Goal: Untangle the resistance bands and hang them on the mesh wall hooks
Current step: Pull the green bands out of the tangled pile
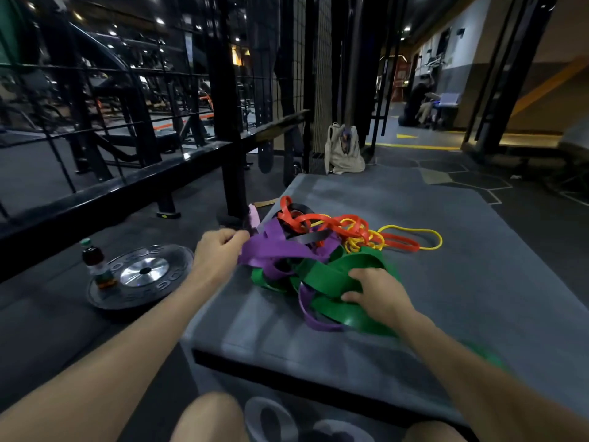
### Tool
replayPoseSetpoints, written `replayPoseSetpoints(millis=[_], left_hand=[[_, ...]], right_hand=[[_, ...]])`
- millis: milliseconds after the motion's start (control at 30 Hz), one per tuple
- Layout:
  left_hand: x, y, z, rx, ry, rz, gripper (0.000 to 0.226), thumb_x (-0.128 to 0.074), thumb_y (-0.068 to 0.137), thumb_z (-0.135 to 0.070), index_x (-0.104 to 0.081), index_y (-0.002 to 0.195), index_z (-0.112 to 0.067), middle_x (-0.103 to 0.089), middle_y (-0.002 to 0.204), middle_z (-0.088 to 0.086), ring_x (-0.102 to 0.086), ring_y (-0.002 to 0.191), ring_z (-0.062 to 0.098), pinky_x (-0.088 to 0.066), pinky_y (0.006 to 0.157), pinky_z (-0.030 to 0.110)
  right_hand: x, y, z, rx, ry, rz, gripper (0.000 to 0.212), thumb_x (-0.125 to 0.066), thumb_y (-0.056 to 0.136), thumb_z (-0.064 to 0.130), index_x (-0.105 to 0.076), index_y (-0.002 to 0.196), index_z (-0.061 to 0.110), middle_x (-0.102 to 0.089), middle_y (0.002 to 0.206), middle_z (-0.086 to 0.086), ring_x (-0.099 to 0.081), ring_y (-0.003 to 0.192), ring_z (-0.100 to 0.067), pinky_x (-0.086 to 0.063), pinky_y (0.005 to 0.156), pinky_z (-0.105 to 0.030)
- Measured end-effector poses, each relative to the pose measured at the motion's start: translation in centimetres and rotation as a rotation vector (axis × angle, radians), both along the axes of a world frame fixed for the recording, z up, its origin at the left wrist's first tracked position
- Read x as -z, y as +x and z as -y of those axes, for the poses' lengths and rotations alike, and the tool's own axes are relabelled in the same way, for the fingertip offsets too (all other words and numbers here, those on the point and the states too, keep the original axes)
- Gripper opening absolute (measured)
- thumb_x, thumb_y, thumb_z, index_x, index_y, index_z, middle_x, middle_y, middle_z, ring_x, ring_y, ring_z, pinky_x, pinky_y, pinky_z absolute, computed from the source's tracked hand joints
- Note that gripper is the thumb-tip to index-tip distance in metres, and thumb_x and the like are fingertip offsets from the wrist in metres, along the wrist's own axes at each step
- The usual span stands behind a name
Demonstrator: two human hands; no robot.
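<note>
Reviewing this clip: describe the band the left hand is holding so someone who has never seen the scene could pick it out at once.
Start at the grey mat on the gym floor, which carries a tangled pile of coloured bands. At the pile's left edge, the left hand grips the purple band. It is wide and flat, unlike the thin yellow band and orange band, and lies above the green band held by the right hand.

We see a dim gym lit by small ceiling spots far left; brighter corridor far right. Glare on weight plate [145,272]. Strong fisheye bending at edges, near forearms blurred.
</note>
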State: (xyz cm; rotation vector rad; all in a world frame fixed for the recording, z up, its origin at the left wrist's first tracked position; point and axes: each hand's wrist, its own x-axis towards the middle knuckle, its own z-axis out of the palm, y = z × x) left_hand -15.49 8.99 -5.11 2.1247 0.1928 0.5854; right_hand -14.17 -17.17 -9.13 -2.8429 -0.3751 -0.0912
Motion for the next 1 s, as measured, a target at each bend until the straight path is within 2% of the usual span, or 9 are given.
replayPoseSetpoints(millis=[167,267,333,433,533,600,767,867,1000], left_hand=[[2.2,-0.8,0.8,0.122,0.678,-0.362,0.053,-0.034,0.096,-0.052,-0.043,0.058,-0.016,-0.062,0.084,0.013,-0.060,0.091,0.034,-0.039,0.071,0.035],[2.4,-0.5,3.5,0.163,0.923,-0.322,0.037,-0.033,0.100,-0.041,-0.058,0.098,-0.015,-0.065,0.109,0.010,-0.059,0.104,0.033,-0.043,0.082,0.036],[2.2,0.1,5.0,0.199,0.881,-0.265,0.024,-0.041,0.097,-0.030,-0.053,0.114,-0.017,-0.063,0.114,0.008,-0.058,0.106,0.033,-0.045,0.084,0.037],[2.3,1.5,6.7,0.319,0.780,-0.169,0.036,-0.049,0.090,-0.015,-0.047,0.126,-0.017,-0.058,0.123,0.007,-0.050,0.115,0.029,-0.042,0.094,0.038],[1.8,2.3,8.9,0.350,0.586,-0.090,0.042,-0.052,0.091,-0.029,-0.047,0.131,-0.017,-0.056,0.128,0.007,-0.047,0.120,0.027,-0.036,0.101,0.035],[1.6,2.8,10.3,0.434,0.345,-0.192,0.046,-0.054,0.090,-0.043,-0.053,0.125,-0.013,-0.059,0.123,0.010,-0.052,0.117,0.026,-0.041,0.098,0.035],[-0.8,4.0,11.5,0.458,0.153,-0.101,0.031,-0.058,0.090,-0.031,-0.057,0.081,-0.001,-0.050,0.071,0.006,-0.050,0.073,0.018,-0.039,0.075,0.032],[-4.2,4.4,10.8,0.426,0.011,-0.002,0.017,-0.059,0.091,-0.019,-0.058,0.078,-0.009,-0.052,0.066,-0.003,-0.049,0.071,0.010,-0.034,0.070,0.025],[-8.3,5.6,8.9,0.360,-0.216,0.111,0.004,-0.063,0.088,-0.012,-0.068,0.088,-0.012,-0.066,0.080,0.003,-0.060,0.079,0.018,-0.048,0.078,0.030]], right_hand=[[-1.2,-2.6,2.5,0.113,-0.164,0.194,0.035,-0.059,0.085,0.041,-0.056,0.117,0.027,-0.062,0.113,-0.004,-0.055,0.111,-0.026,-0.044,0.084,-0.032],[-2.6,-3.0,3.2,0.181,-0.097,0.267,0.031,-0.061,0.085,0.038,-0.058,0.113,0.026,-0.062,0.112,-0.002,-0.055,0.110,-0.024,-0.043,0.078,-0.031],[-3.0,-2.8,3.2,0.182,-0.054,0.346,0.024,-0.062,0.084,0.034,-0.060,0.104,0.022,-0.063,0.108,0.000,-0.055,0.108,-0.023,-0.040,0.071,-0.031],[-2.9,-2.8,3.2,0.109,-0.032,0.471,0.018,-0.071,0.076,0.025,-0.062,0.089,0.017,-0.066,0.096,0.002,-0.058,0.101,-0.022,-0.037,0.062,-0.028],[-2.8,-3.0,3.8,0.014,-0.115,0.531,0.034,-0.088,0.043,0.012,-0.065,0.066,0.021,-0.061,0.064,0.007,-0.063,0.068,-0.019,-0.039,0.043,-0.020],[-2.8,-2.9,4.6,-0.004,-0.140,0.539,0.036,-0.088,0.038,0.009,-0.064,0.062,0.022,-0.059,0.060,0.008,-0.062,0.063,-0.018,-0.039,0.040,-0.020],[-4.8,-1.9,6.1,0.148,-0.027,0.436,0.023,-0.065,0.082,0.022,-0.067,0.105,0.023,-0.065,0.106,0.007,-0.053,0.111,-0.018,-0.050,0.072,-0.033],[-7.4,-0.6,6.3,0.190,0.015,0.466,0.017,-0.058,0.088,0.024,-0.066,0.102,0.019,-0.064,0.104,0.003,-0.053,0.108,-0.021,-0.047,0.072,-0.034],[-12.0,1.9,6.3,0.276,0.170,0.557,0.010,-0.058,0.088,0.019,-0.067,0.093,0.017,-0.066,0.098,-0.002,-0.056,0.097,-0.029,-0.042,0.064,-0.033]])
